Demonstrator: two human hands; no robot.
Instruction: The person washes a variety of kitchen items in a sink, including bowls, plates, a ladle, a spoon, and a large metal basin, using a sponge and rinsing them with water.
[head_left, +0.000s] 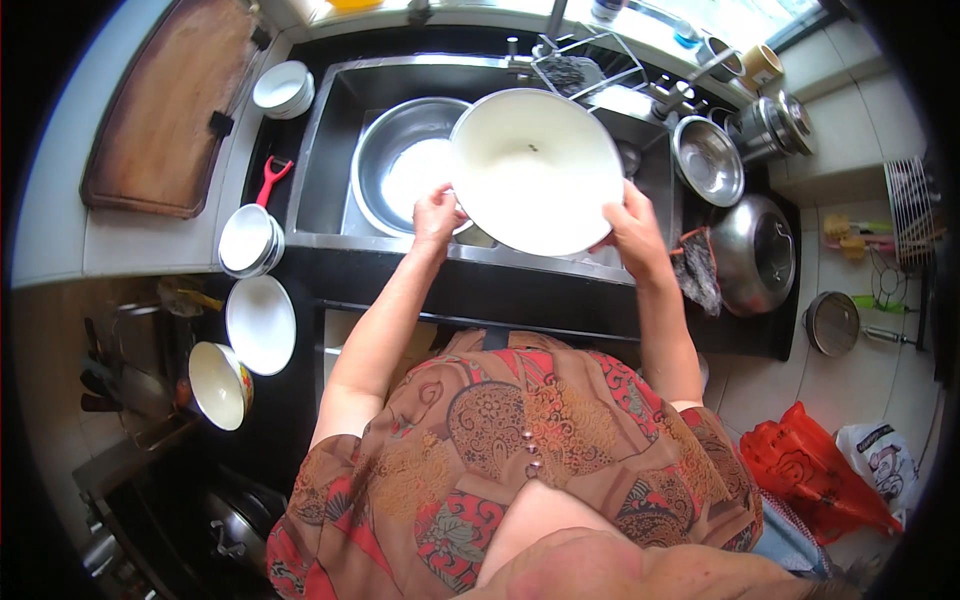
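Observation:
My right hand (636, 232) grips the right rim of a large white bowl (536, 172), its inside facing up over the sink (322, 187). At that bowl's left edge is my left hand (439, 217), fingers bent; whether it holds the rim cannot be told. Beneath and to the left, a stainless steel basin (379, 139) stands in the sink, partly hidden by the white bowl and my left hand. A steel bowl (709, 161) lies right of the sink, beside an upturned steel pot or lid (754, 255) with a handle.
Left of the sink are stacked white bowls (279, 88), a red peeler (274, 180), more bowls (246, 238), a white dish (261, 324) and a patterned bowl (219, 386). A wooden cutting board (172, 105) lies further left. A wire rack (592, 64) stands behind the sink; a grey cloth (697, 270) hangs right.

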